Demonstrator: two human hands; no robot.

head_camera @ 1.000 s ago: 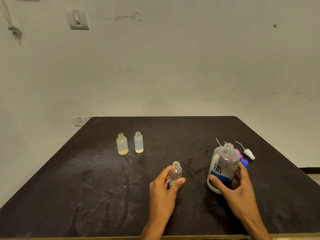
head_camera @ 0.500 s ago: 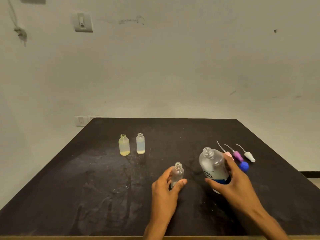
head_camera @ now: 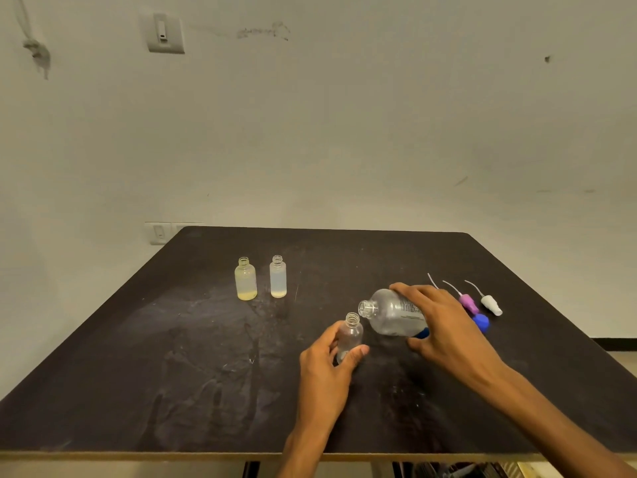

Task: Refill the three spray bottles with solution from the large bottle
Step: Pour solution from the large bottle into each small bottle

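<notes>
My left hand (head_camera: 325,370) grips a small clear spray bottle (head_camera: 351,334) that stands upright and uncapped on the black table (head_camera: 172,357). My right hand (head_camera: 444,326) holds the large clear bottle (head_camera: 389,313) tipped nearly on its side, its open mouth just above and right of the small bottle's neck. No stream of liquid is visible. Two more uncapped small bottles stand farther back: a yellowish bottle (head_camera: 245,279) and a whitish bottle (head_camera: 278,277), each with a little liquid at the bottom.
Spray heads with thin tubes lie right of my right hand: a pink spray head (head_camera: 468,302) and a white spray head (head_camera: 491,304), a third tube partly hidden. A blue cap (head_camera: 481,321) sits beside them. The wall stands behind the table's far edge.
My right hand lifted the large bottle from standing and tipped it leftward until its mouth reached the small bottle's neck. My left hand stayed on the small bottle.
</notes>
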